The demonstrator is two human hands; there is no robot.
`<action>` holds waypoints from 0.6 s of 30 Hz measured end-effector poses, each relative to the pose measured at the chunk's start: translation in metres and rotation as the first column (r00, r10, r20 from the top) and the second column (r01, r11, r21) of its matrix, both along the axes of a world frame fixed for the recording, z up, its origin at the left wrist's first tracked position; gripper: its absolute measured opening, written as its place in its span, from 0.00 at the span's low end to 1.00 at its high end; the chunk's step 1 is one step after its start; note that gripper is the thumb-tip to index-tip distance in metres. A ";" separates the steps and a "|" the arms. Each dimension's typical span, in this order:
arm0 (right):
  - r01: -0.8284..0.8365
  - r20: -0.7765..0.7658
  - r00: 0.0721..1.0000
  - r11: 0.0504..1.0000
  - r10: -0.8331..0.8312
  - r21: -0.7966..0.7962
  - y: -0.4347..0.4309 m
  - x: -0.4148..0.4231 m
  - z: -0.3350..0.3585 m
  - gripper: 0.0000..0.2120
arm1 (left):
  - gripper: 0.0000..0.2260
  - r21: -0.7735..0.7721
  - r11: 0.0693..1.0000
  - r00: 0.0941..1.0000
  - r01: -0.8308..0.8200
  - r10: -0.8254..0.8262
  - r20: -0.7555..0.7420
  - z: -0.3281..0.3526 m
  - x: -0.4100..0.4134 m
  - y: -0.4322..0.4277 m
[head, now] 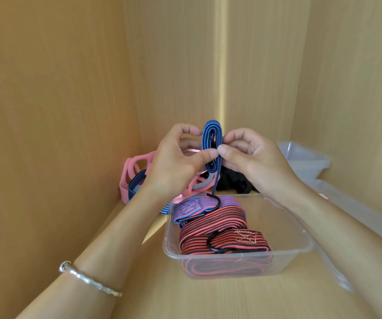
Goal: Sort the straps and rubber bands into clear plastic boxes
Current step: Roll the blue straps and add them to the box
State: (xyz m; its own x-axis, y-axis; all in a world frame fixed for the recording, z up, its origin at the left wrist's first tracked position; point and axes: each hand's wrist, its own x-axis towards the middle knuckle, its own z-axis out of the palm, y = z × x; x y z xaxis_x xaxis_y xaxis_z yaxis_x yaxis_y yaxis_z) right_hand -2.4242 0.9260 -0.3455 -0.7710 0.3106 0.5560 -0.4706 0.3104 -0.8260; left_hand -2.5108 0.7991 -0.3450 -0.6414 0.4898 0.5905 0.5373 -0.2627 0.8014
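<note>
A blue elastic strap point(212, 134), folded into a flat coil, stands upright between my hands above the shelf. My left hand point(176, 162) pinches it from the left and my right hand point(252, 157) from the right, thumbs meeting at its middle. Its loose tail hangs down to a black hook point(215, 201). Below, a clear plastic box point(295, 247) holds a red-and-blue striped strap point(208, 206) and red-and-black striped straps point(222, 236) with hooks. Behind my left hand lie pink rubber bands point(132, 166) and another blue strap point(135, 183).
Wooden cabinet walls close in on the left, back and right. A second clear box point(305, 157) sits at the back right, with a clear lid point(355, 217) lying in front of it. A black bundle point(233, 180) rests behind the near box.
</note>
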 end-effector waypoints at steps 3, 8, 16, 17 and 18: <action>0.002 -0.001 1.000 0.999 -0.002 0.042 0.001 -0.001 0.000 0.09 | 0.15 0.031 0.999 0.999 0.016 -0.017 0.042 0.000 0.003 0.000; -0.038 0.009 0.999 0.988 0.037 0.152 0.001 0.000 0.001 0.15 | 0.16 0.118 0.992 0.989 0.036 -0.052 0.136 0.001 0.006 0.001; -0.067 0.043 0.997 0.976 0.060 0.208 0.003 0.002 0.000 0.16 | 0.25 0.080 0.996 0.997 0.040 -0.045 0.056 0.001 0.007 -0.001; -0.080 0.054 0.996 0.973 0.070 0.215 0.004 0.002 0.000 0.16 | 0.22 0.078 0.996 0.998 0.039 -0.043 0.049 0.002 0.007 -0.002; -0.090 0.064 0.995 0.970 0.077 0.225 0.003 0.003 0.000 0.17 | 0.19 0.089 0.995 0.998 0.037 -0.042 0.051 0.002 0.008 -0.003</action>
